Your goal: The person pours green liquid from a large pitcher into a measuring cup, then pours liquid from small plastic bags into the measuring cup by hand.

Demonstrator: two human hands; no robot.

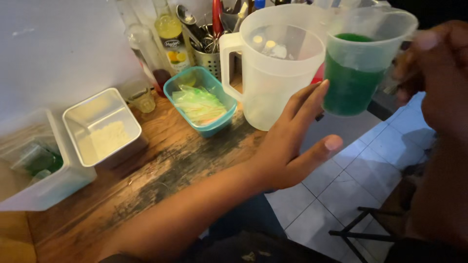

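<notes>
My right hand (434, 68) grips the handle of a clear plastic jug of green liquid (353, 73), held in the air past the counter's edge. My left hand (292, 141) is open, fingers stretched toward a large, translucent white pitcher (270, 68) that stands on the wooden counter (161, 170). The fingertips reach the gap between pitcher and green jug; whether they touch either is unclear. The pitcher looks empty.
A teal tub (202, 100) with plastic packets, a white tub of white powder (102, 126) and a clear box (34, 160) sit on the counter. Bottles (170, 34) and a metal utensil holder (209, 53) stand at the back. Tiled floor (360, 170) lies to the right.
</notes>
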